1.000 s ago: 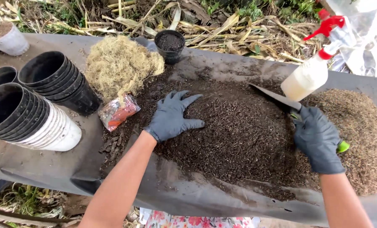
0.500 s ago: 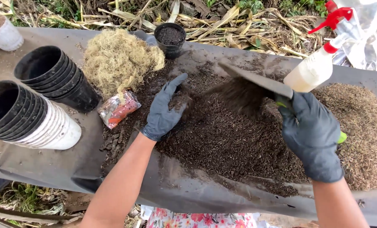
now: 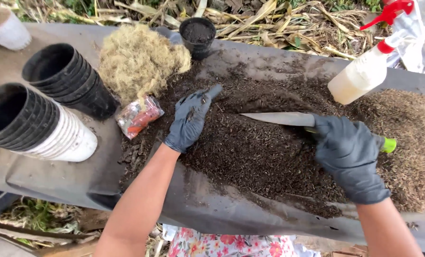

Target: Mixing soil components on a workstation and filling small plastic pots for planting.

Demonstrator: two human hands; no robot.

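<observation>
Trowel (image 3: 279,119), grey blade and green-tipped handle, lies across the dark soil heap (image 3: 255,157) at centre frame, blade pointing to 9 o'clock. Right hand (image 3: 348,159), black-gloved, is clamped round the handle at 3 o'clock of the blade. Left hand (image 3: 189,119), also gloved, rests edge-on in the soil just off the blade tip, fingers straight and together, holding nothing. Soil lies on a grey sheet (image 3: 212,209). At 11 o'clock of the left hand: a tuft of pale dry moss (image 3: 139,59). At 9 o'clock: a small red-and-clear packet (image 3: 139,116), then stacked black pots (image 3: 67,78) and white-sided pots (image 3: 41,126). At 12 o'clock: a small soil-filled pot (image 3: 198,35). At 1 o'clock of the right hand: a red-triggered spray bottle (image 3: 364,71)
</observation>
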